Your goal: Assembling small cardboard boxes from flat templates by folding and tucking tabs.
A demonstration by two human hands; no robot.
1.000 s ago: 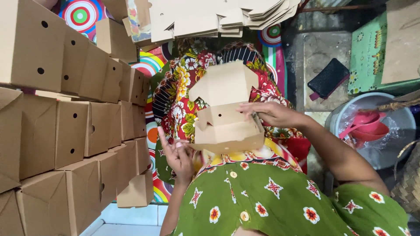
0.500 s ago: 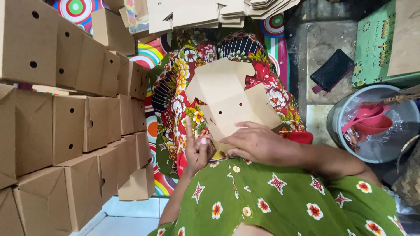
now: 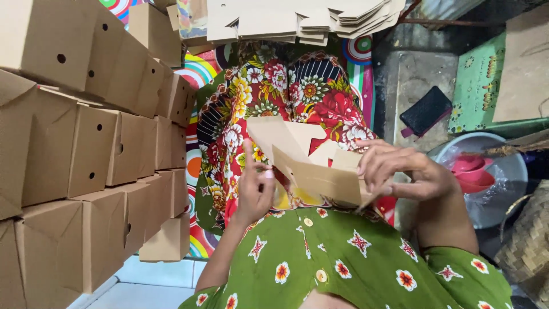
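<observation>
Seen from above, a person's left hand (image 3: pixel 254 191) and right hand (image 3: pixel 403 171) each had their grip clamped on a half-folded brown cardboard box (image 3: pixel 311 166) over a floral lap, apparently mid-folding, beside stacked finished brown boxes (image 3: pixel 86 143) at left.

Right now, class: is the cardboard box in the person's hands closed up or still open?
Open: the box has its flaps sticking up unfolded, held between left hand and right hand.
</observation>
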